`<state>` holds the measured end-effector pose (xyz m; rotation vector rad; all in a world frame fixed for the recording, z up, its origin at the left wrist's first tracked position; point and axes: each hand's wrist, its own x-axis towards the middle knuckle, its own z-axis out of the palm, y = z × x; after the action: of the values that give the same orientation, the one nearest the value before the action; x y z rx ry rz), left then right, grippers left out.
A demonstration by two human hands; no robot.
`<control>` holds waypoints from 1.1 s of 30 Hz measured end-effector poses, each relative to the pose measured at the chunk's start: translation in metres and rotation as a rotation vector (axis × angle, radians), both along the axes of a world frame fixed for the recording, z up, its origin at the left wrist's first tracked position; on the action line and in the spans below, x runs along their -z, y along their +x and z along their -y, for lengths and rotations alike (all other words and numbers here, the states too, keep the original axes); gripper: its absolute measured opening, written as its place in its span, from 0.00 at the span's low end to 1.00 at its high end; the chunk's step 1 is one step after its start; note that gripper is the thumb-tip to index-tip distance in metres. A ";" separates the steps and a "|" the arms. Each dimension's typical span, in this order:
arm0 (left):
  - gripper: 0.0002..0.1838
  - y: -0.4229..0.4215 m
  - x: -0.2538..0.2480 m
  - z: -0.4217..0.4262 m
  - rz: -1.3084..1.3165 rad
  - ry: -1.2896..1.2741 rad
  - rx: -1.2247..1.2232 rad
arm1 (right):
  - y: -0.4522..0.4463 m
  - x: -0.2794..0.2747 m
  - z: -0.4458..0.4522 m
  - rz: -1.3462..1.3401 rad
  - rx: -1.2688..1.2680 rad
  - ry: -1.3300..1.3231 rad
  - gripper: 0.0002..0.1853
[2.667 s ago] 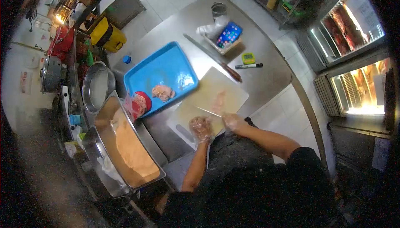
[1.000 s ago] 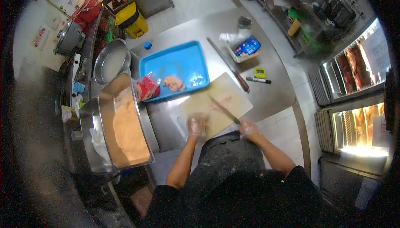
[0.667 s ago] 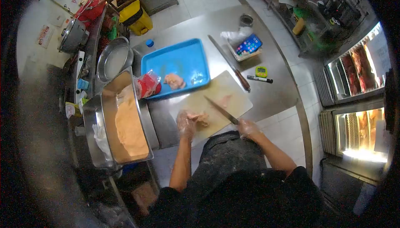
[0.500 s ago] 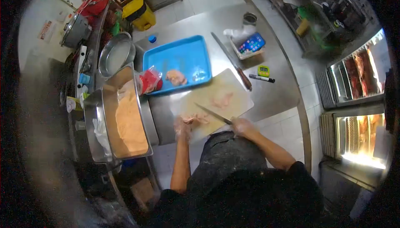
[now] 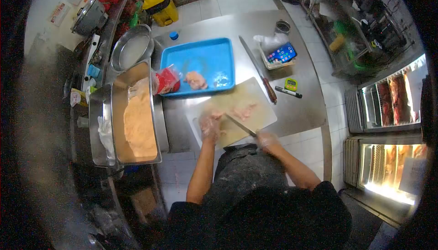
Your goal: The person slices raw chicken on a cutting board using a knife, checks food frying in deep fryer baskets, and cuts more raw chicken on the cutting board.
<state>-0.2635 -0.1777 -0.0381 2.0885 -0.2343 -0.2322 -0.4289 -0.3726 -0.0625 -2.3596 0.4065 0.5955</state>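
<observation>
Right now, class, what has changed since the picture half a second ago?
The left hand has moved forward and rightward, farther onto the cutting board; the knife has shifted slightly rightward. The right hand still grips it. The blue tray stayed put.

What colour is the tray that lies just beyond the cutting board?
The tray is bright blue, seen best in the head view.

Handle of the knife (image 5: 241, 125) hidden in the right grip (image 5: 268, 141), meat (image 5: 216, 113) at the left grip (image 5: 210, 129) blurred
</observation>
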 end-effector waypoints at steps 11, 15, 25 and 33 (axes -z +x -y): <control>0.16 0.013 0.118 0.010 -0.023 0.165 -0.091 | -0.021 0.011 0.011 0.138 0.189 -0.092 0.16; 0.15 0.006 0.085 0.005 0.316 0.324 0.052 | 0.008 -0.021 -0.019 0.114 0.181 -0.072 0.13; 0.21 -0.002 0.118 -0.014 0.333 0.546 0.389 | -0.048 0.057 -0.002 0.664 -0.030 -0.098 0.06; 0.22 0.000 0.105 -0.009 0.191 0.567 0.529 | 0.009 0.053 -0.049 0.463 0.455 0.273 0.09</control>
<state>-0.2631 -0.1689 -0.1436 2.5760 -0.9310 -0.4551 -0.4197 -0.3232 -0.1157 -1.9679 0.5799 -0.1048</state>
